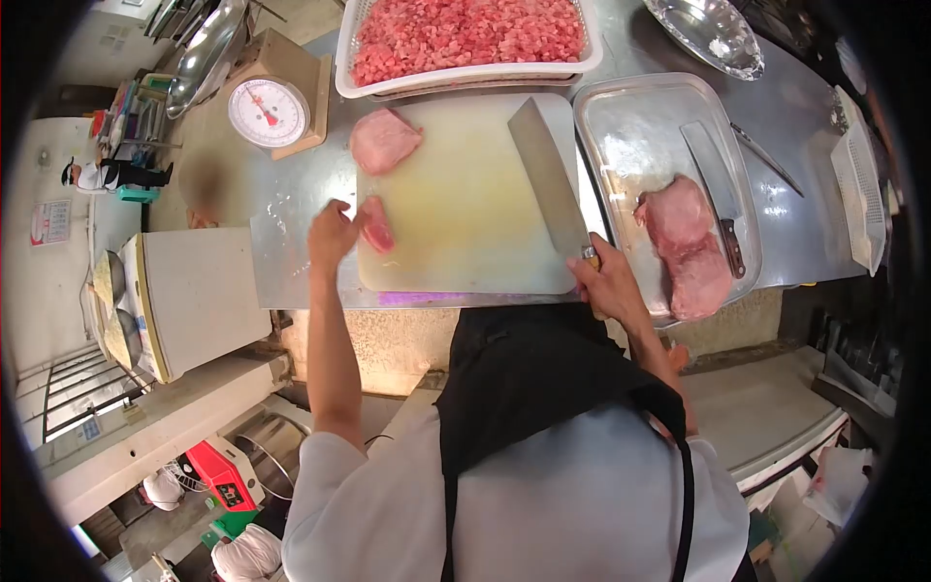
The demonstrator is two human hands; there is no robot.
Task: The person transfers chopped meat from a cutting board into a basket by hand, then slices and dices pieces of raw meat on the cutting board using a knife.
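Note:
My right hand is closed around the handle of a broad-bladed cleaver, whose blade lies over the right part of a pale cutting board. At the board's left edge, my left hand has its fingers apart beside a small slice of pink meat. Its fingertips are at the slice, though whether they press on it I cannot tell. Farther up the board sits a rounded chunk of raw meat.
A white basket of diced meat stands behind the board. On the right, a clear tray holds larger meat pieces and a knife. A dial scale, a metal bowl and a long thin tool are also around.

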